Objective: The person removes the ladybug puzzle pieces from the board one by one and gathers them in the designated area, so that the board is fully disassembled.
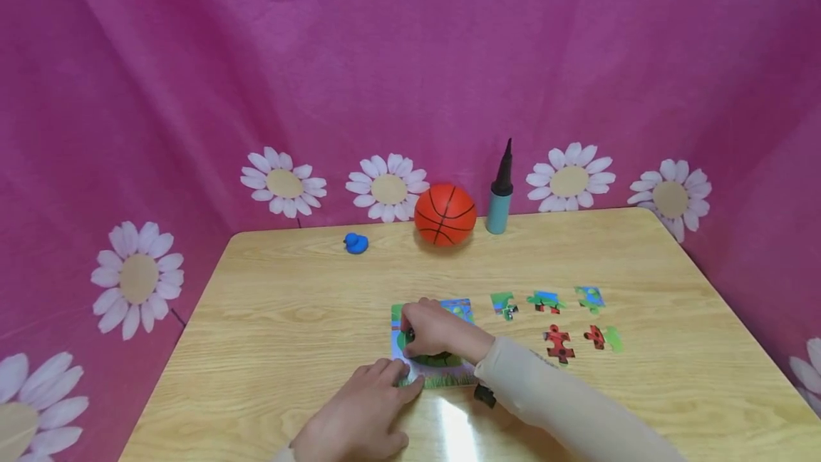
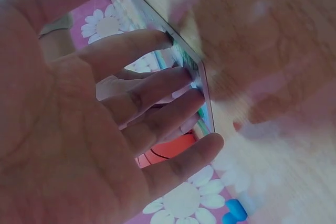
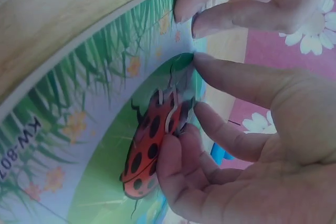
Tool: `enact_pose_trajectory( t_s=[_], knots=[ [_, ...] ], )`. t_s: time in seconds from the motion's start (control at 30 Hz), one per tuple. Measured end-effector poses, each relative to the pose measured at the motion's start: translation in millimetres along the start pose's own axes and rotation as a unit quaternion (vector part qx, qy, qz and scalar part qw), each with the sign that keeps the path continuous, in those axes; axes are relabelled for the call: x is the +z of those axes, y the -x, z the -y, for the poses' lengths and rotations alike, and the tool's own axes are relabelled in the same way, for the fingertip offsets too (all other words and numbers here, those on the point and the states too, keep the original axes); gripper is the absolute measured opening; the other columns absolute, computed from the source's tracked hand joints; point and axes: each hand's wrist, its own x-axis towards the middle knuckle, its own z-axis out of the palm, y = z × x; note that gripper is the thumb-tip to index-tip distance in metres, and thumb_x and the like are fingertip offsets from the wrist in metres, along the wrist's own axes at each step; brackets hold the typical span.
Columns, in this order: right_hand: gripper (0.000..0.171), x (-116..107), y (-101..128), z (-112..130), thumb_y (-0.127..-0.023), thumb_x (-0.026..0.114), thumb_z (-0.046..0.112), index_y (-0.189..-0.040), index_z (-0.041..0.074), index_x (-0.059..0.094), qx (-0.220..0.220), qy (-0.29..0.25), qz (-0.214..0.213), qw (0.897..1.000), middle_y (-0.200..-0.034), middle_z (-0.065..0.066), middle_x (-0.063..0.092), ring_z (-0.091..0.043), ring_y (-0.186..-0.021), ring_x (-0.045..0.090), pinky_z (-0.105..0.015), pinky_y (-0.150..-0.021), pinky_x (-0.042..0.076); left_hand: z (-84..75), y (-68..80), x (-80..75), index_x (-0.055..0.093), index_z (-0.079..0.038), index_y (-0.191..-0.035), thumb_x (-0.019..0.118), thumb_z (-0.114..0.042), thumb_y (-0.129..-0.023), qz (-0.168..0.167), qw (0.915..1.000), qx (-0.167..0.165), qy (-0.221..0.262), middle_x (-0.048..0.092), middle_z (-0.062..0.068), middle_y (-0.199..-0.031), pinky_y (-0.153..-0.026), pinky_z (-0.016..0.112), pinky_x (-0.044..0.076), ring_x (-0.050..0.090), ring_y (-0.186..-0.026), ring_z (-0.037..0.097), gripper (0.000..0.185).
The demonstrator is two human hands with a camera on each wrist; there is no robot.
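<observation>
A puzzle board (image 1: 449, 381) lies on the table, its picture a red ladybug (image 3: 144, 153) on green with grass along the near edge. My right hand (image 1: 439, 330) reaches over the left part of the board. In the right wrist view its thumb and fingers pinch a puzzle piece (image 3: 181, 77) at the ladybug's head, and a small gap shows beside the red body. My left hand (image 1: 368, 405) rests with extended fingers on the board's near left corner. In the left wrist view those fingertips (image 2: 195, 98) touch the board's edge.
Several loose puzzle pieces lie right of the board, among them a red one (image 1: 559, 344) and a blue-green one (image 1: 590, 297). A dark piece (image 1: 484, 396) sits under the right forearm. Behind stand a blue rubber duck (image 1: 356, 244), an orange ball (image 1: 445, 214) and a hand pump (image 1: 499, 212).
</observation>
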Motion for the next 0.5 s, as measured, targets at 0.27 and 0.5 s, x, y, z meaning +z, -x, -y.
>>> enact_pose_trajectory(
  t_s=[0.27, 0.5],
  knots=[
    [0.033, 0.7, 0.3, -3.7, -0.079, 0.092, 0.016, -0.095, 0.010, 0.064, -0.002, -0.031, -0.005, 1.000, -0.092, -0.001, 0.058, -0.020, -0.090, 0.049, -0.035, -0.079, 0.046, 1.2, -2.2, -1.7, 0.065, -0.030, -0.141, 0.077, -0.038, -0.084, 0.005, 1.0000, -0.003, 0.003, 0.059, -0.004, -0.131, -0.101, 0.043, 0.052, 0.057, -0.122, 0.017, 0.059],
    [0.033, 1.8, 0.0, -8.4, -0.080, 0.090, 0.010, -0.092, 0.013, 0.059, -0.029, -0.037, -0.025, 0.999, -0.089, 0.001, 0.056, -0.016, -0.083, 0.049, -0.031, -0.073, 0.043, 3.0, -4.6, -2.9, 0.066, -0.031, -0.142, 0.078, -0.039, -0.084, -0.002, 1.0000, 0.000, 0.000, 0.060, -0.005, -0.126, -0.099, 0.043, 0.052, 0.058, -0.119, 0.016, 0.059]
  ],
)
